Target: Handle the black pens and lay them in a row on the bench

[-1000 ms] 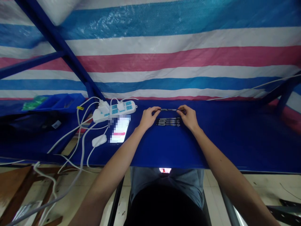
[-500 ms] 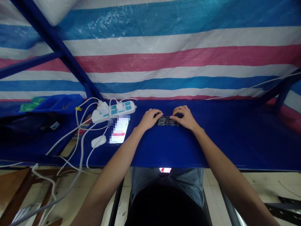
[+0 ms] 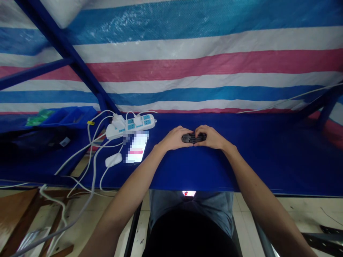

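Several slim black pens (image 3: 191, 138) lie side by side in a tight bundle above the blue tabletop's middle; whether they still touch the table I cannot tell. My left hand (image 3: 177, 138) is closed round the left end of the bundle, thumb at the near side and fingers at the far side. Its counterpart, my right hand (image 3: 210, 136), grips the right end in the same way. The fingertips of both hands almost meet in front of and behind the pens. Parts of the pens are hidden by the fingers.
Left of my hands lies a phone (image 3: 137, 147) with a lit, partly blurred screen. A white power strip (image 3: 131, 125) with plugs and cables stands behind it, and a white adapter (image 3: 113, 160) lies beside it. Blue bins (image 3: 72, 116) sit far left. Striped sheeting (image 3: 200, 67) hangs behind the table.
The pens lay in a loose flat row with my fingertips at their ends. Both hands have now closed in and squeezed them into a compact bundle.
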